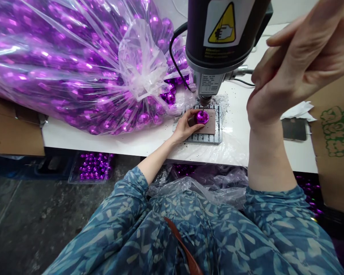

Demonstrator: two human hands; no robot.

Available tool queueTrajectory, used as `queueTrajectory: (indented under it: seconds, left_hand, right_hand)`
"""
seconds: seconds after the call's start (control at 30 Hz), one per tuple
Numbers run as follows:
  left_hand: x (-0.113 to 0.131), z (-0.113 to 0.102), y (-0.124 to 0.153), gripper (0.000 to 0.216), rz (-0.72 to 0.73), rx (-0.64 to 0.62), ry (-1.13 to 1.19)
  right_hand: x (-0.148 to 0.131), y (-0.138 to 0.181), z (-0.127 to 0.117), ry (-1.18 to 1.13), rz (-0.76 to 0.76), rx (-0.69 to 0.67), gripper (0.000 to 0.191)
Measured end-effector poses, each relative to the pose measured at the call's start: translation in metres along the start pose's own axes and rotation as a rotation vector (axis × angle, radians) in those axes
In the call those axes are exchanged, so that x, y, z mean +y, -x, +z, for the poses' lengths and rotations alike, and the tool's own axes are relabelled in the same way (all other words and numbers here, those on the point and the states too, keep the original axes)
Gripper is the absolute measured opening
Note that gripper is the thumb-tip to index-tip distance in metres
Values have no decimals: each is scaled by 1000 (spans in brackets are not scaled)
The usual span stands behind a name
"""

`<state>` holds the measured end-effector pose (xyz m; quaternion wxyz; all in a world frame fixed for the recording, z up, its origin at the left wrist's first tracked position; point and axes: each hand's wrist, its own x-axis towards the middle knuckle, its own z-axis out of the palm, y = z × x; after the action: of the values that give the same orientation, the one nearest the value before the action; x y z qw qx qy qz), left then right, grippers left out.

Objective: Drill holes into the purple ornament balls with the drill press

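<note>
My left hand point(186, 125) pinches a shiny purple faceted ball point(202, 117) and holds it on the brown pad point(210, 126) of a small bench press, right under the machine's spindle tip point(205, 100). My right hand point(295, 65) is raised at the upper right, fingers curled round the machine's lever, of which only a metal stub point(243, 70) shows. The press head point(223, 34) is dark with a yellow hand-warning label.
A big clear plastic bag point(74, 65) full of purple balls lies on the white table point(117, 139) to the left. A tray of purple balls point(93, 168) sits on the floor below. A cardboard box point(336, 141) stands at the right, with a phone point(294, 129) beside it.
</note>
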<state>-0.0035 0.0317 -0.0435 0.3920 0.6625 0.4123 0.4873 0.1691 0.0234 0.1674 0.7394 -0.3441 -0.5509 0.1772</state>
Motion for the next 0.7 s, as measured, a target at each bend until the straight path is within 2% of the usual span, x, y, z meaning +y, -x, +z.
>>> queueTrajectory:
  seconds: [0.17, 0.27, 0.47, 0.7]
  left_hand:
    - [2, 0, 1, 66, -17, 7, -18]
    - [3, -1, 1, 68, -12, 3, -19]
    - [4, -1, 2, 61, 0, 8, -47]
    - [-1, 0, 2, 60, 4, 15, -45]
  right_hand:
    - [-1, 18, -4, -37, -22, 67, 72]
    - [5, 23, -3, -39, -22, 61, 67]
    - [24, 28, -4, -79, -44, 60, 77]
    - [43, 33, -16, -1, -97, -2, 63]
